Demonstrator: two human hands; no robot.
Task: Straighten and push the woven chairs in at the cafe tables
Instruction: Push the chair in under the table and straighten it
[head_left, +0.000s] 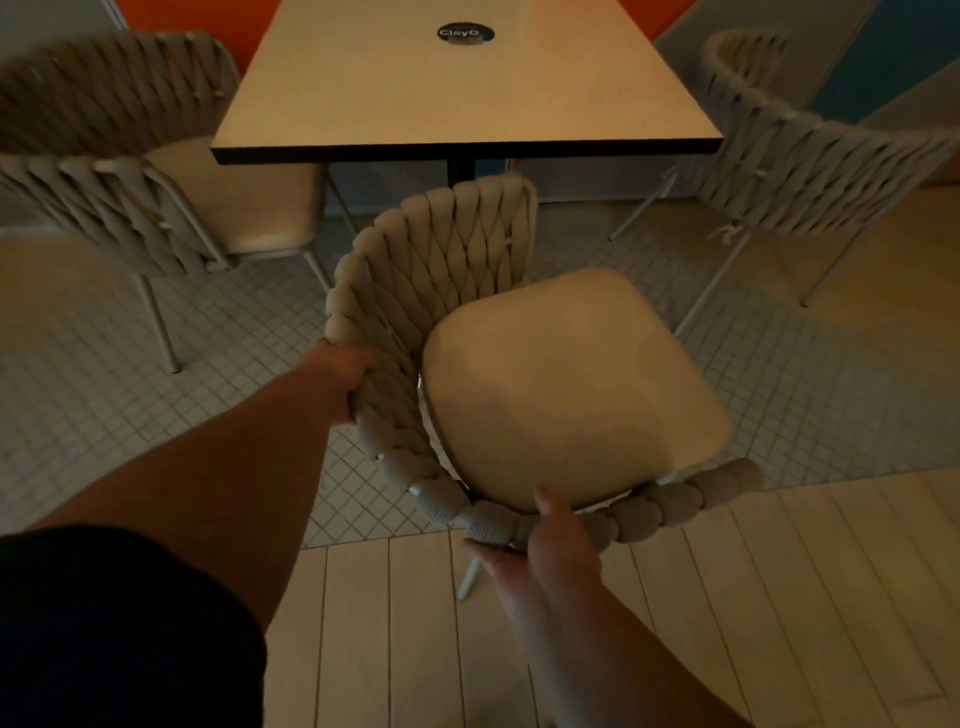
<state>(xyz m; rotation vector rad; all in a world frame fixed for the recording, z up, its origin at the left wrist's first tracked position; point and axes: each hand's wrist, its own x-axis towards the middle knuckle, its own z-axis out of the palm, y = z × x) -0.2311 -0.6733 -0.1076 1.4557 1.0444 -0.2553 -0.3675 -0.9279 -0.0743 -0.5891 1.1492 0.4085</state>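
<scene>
The table (457, 88) stands ahead of both hands; the chair (566, 379) between them sits skewed, seat facing right. Left hand (340, 379) and right hand (550, 535) each grip its woven rim. Straightening is underway; next, swing it square and push in. The table sticker (465, 34) seems to read "ClayG".

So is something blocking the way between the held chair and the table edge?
Nothing visible on the tiled floor between the held chair and the table. But the chair is turned sideways: its woven back faces the table pedestal.
</scene>
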